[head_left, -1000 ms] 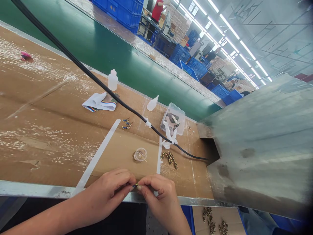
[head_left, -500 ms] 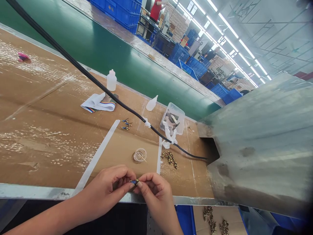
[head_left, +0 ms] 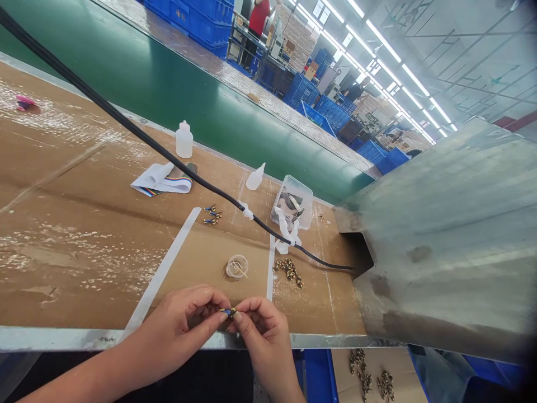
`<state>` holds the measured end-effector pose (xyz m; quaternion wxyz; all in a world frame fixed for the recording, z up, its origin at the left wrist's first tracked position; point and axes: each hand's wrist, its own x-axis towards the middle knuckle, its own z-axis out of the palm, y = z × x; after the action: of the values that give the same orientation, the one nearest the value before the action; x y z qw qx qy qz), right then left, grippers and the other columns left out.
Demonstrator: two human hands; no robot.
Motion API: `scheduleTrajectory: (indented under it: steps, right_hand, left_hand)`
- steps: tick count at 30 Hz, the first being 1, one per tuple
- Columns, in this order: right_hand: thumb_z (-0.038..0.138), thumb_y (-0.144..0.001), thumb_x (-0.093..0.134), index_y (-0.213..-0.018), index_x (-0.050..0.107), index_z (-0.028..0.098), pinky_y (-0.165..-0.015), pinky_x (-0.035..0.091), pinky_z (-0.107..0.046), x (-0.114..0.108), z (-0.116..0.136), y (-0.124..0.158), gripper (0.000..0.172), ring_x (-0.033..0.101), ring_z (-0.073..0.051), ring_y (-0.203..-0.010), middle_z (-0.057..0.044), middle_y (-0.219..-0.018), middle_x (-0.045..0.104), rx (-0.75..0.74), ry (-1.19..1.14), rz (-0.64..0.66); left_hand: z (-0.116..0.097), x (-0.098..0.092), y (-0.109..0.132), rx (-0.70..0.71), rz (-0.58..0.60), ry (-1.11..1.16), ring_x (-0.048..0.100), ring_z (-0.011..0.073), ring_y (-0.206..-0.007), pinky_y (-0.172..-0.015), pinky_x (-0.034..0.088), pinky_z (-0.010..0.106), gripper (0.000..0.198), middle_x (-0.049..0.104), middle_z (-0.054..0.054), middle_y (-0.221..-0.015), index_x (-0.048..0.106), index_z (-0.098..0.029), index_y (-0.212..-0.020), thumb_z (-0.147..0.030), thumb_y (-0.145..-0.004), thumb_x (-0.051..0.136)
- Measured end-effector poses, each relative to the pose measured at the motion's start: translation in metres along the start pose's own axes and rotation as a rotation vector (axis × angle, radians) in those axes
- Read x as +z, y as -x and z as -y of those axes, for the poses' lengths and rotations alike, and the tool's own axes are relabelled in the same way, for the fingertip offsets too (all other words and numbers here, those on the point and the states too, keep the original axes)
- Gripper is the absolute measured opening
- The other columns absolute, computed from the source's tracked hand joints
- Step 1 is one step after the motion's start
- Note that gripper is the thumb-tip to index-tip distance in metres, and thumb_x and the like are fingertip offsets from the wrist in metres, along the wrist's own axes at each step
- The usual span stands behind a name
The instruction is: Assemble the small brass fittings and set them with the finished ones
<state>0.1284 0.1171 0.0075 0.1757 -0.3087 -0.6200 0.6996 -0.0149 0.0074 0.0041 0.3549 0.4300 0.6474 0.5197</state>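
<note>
Between the fingertips of both hands, just above the bench's front edge, is a small blue-and-brass part (head_left: 229, 312). My left hand (head_left: 191, 319) pinches its blue end, and my right hand (head_left: 262, 324) pinches the brass-coloured end; fingers partly hide it. Beyond them stands a small clear round cup (head_left: 237, 267) with a thin stick leaning in it. To its right lies a loose pile of small brass parts (head_left: 289, 271). Several blue-and-brass pieces (head_left: 212, 215) rest at the upper left, past the white tape strip (head_left: 168, 260).
A black cable (head_left: 168, 162) crosses over the bench. Behind it are two white bottles (head_left: 184, 140), a folded striped ribbon (head_left: 161, 180) and a clear plastic box (head_left: 291, 201). A metal housing (head_left: 440, 240) stands at right. More brass parts (head_left: 361, 369) lie below. Behind runs a green conveyor (head_left: 168, 84).
The view has shifted slightly, so the bench things sit a little further left. Both hands keep their pinch on the small part, with hardly any movement.
</note>
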Motion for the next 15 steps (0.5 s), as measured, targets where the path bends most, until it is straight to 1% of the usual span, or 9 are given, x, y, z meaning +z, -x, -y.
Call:
scheduleTrajectory:
  steps: [4,10,15]
  right_hand:
    - [0.036,-0.085,0.071,-0.084,0.066,0.015,-0.060,0.046,-0.020,0.0000,-0.0026,0.0008,0.021,0.064,-0.011,-0.064,-0.002,-0.071,0.069,-0.012,0.002,-0.009]
    - [0.038,-0.084,0.071,-0.083,0.067,0.015,-0.059,0.046,-0.021,0.0002,-0.0016,0.0007,0.024,0.064,-0.012,-0.063,-0.003,-0.069,0.069,-0.008,0.015,-0.012]
    - [0.038,-0.082,0.072,-0.082,0.069,0.015,-0.059,0.047,-0.021,0.0009,-0.0012,0.0010,0.023,0.064,-0.013,-0.063,-0.003,-0.070,0.070,-0.015,0.019,-0.021]
  left_hand:
    - [-0.0002,-0.0003,0.0003,-0.021,0.046,0.007,0.068,0.0172,-0.072,-0.065,0.055,0.025,0.020,0.071,0.003,-0.080,0.066,-0.019,-0.086,-0.030,-0.092,0.050]
    - [-0.0004,-0.0017,-0.0016,0.021,0.030,-0.031,0.067,0.0154,-0.073,-0.066,0.053,0.022,0.019,0.071,0.001,-0.079,0.065,-0.020,-0.086,-0.028,-0.093,0.049]
    - [0.0009,-0.0025,-0.0005,0.050,0.042,-0.092,0.067,0.0148,-0.072,-0.066,0.052,0.021,0.018,0.070,0.000,-0.078,0.064,-0.021,-0.085,-0.025,-0.093,0.049]
